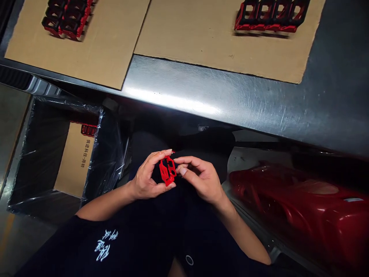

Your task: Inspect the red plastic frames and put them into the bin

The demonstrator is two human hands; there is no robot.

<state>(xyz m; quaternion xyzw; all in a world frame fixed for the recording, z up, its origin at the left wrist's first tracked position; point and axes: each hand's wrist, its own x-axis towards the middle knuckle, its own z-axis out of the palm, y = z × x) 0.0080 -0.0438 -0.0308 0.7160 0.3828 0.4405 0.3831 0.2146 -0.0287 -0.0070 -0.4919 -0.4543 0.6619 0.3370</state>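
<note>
A small red plastic part (pixel 168 170) with cut-out openings and black areas is held over my lap. My left hand (pixel 147 175) grips it from the left, with fingers along its top and the thumb at its lower end. Close against the part's right side is my right hand (pixel 204 179), thumb and forefinger pinched together. Whatever sits in that pinch, if anything, is too small to tell.
Red-and-black parts stand in rows on cardboard sheets (pixel 95 57) upon the metal table (pixel 201 90). At left is a plastic-lined bin (pixel 21 154) holding cardboard (pixel 72 165) and a red-and-black part (pixel 88 130). A large glossy red part (pixel 311 204) lies at right.
</note>
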